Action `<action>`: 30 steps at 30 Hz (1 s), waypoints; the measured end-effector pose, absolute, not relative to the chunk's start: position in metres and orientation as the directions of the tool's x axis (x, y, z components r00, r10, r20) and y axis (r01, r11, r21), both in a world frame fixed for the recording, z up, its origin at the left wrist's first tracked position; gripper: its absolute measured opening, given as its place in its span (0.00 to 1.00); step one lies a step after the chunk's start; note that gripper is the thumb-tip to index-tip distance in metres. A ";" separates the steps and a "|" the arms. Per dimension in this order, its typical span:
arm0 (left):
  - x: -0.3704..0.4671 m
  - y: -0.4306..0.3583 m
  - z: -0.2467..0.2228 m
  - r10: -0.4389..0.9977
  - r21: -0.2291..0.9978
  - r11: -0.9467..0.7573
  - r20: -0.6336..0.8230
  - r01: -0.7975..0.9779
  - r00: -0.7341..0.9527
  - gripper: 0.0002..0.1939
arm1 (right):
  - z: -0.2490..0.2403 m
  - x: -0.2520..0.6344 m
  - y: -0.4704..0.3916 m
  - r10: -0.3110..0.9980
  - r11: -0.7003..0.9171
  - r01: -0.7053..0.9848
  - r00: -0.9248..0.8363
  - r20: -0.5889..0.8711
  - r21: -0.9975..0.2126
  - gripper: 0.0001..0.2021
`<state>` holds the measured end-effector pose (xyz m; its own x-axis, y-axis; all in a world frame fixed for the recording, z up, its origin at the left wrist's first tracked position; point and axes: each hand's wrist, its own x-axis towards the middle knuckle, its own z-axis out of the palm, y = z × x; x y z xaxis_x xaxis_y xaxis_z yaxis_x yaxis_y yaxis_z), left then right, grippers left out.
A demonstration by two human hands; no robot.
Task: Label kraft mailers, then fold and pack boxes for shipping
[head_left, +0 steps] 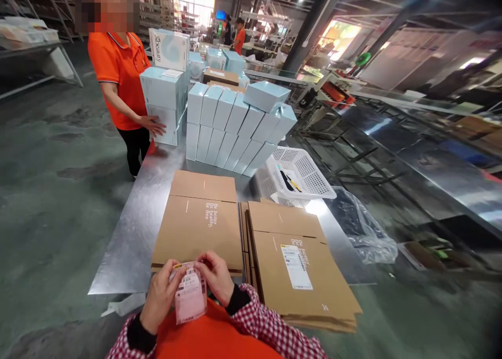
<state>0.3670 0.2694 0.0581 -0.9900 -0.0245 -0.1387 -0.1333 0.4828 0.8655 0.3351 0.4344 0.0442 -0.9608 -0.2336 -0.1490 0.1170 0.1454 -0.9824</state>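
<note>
Orange cloth (pixel 219 334) covers the wearer's front, with checked sleeves (pixel 270 322) and dark cuffs to either side; just beyond it, a printed label sheet (pixel 191 300) hangs between both hands, at the near edge of the left cardboard stack (pixel 192 236). The left hand (pixel 159 296) pinches the sheet's upper left side between thumb and fingers; the right hand (pixel 216 278) pinches the upper right corner, its fingertips pressed together — both grips are closed on the sheet.

The left cardboard stack lies flat on a metal table (pixel 121 244), white print facing up; beside it sits the right cardboard stack (pixel 266 270), its top piece bearing a white label (pixel 297 267) that partly covers similar print.

Farther back, pale blue boxes (pixel 223 108) stand in two leaning tiers, with one more box (pixel 267 95) lying on top; to their right is a white perforated basket (pixel 316 178), holding black and yellow items (pixel 289 181) too small to name; a clear plastic bag (pixel 366 239) lies beyond the table's right side. Across the table, at left, a co-worker (pixel 120 82) in an orange shirt rests a hand (pixel 152 125) against a taller box stack (pixel 161 95).
</note>
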 end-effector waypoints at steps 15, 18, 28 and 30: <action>0.380 0.222 -0.024 0.347 0.502 0.734 0.300 0.457 -0.888 0.15 | 0.012 0.186 0.468 -0.117 0.293 0.084 -0.985 -0.123 -0.952 0.25; 0.366 0.233 -0.022 0.352 0.483 0.751 0.284 0.451 -0.892 0.14 | 0.007 0.186 0.452 -0.144 0.558 0.035 -0.980 -0.138 -0.829 0.28; 0.360 0.230 -0.046 0.377 0.471 0.762 0.236 0.445 -0.896 0.15 | 0.014 0.219 0.425 -0.200 0.917 -0.186 -0.980 -0.004 -0.353 0.34; 0.358 0.227 -0.057 0.387 0.426 0.763 0.302 0.486 -0.872 0.14 | 0.006 0.228 0.411 -0.413 0.838 -0.393 -0.910 0.031 -0.379 0.30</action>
